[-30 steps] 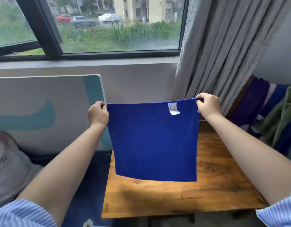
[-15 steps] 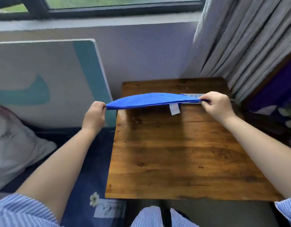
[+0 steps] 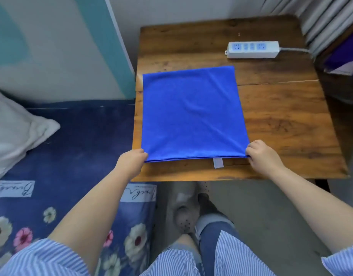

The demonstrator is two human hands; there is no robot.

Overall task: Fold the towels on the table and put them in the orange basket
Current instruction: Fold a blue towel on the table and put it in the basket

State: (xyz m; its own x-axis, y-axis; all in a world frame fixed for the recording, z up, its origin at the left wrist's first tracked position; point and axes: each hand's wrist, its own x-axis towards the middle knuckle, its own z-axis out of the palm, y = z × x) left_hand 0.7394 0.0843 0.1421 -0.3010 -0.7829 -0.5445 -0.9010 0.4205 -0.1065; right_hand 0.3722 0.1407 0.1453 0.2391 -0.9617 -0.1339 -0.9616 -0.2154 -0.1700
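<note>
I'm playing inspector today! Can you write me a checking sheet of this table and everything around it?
Surface: wooden table, worn, with a seam across it.
Job's things: blue towel spread flat on the table, white tag at its near edge; orange basket not seen.
Clutter: white power strip at the far side of the table.
Hands: left hand and right hand each pinch a near corner of the towel.
Cables: grey cord runs from the strip toward the curtain.
Surroundings: floral bedding and white pillow to the left.
</note>
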